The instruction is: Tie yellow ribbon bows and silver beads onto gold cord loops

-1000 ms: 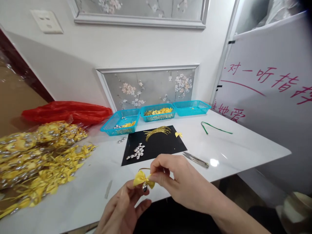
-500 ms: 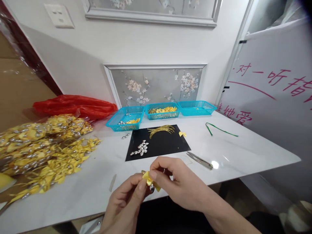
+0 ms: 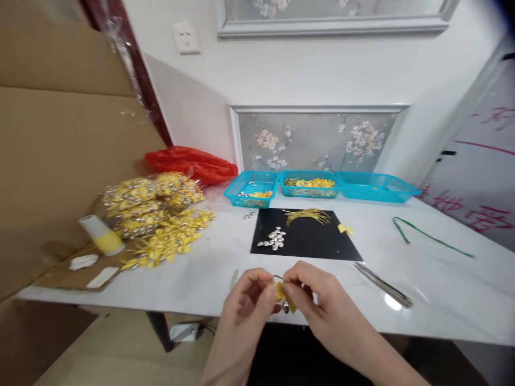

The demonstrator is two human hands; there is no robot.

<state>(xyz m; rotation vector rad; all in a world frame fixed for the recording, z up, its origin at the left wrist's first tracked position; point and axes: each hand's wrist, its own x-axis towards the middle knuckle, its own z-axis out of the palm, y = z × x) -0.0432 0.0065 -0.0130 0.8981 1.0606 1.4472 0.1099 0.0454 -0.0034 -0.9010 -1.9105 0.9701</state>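
Both hands meet over the table's front edge around a small yellow ribbon bow (image 3: 280, 292) with a silver bead (image 3: 286, 307) hanging below it. My left hand (image 3: 252, 300) pinches the bow from the left, thumb against index finger. From the other side my right hand (image 3: 311, 292) grips it between thumb and forefinger. A thin strand arcs between the fingertips. Just beyond lies a black mat (image 3: 309, 241) with a cluster of silver beads (image 3: 277, 239) and a bundle of gold wire ties (image 3: 309, 215). Another yellow bow (image 3: 345, 229) rests at the mat's right edge.
Three blue baskets (image 3: 378, 187) stand along the wall. Thread snips (image 3: 384, 285) and a green tie (image 3: 434, 236) lie to the right. On the left are heaped yellow bead-and-bow bunches (image 3: 171, 238), a red bag (image 3: 191, 163), a yellow-and-white roll (image 3: 102, 236) and a cardboard box (image 3: 72, 139).
The view has swung left, so the scene sits further right and more of the cardboard shows. My fingers have drawn closer together on the bow, covering more of it.
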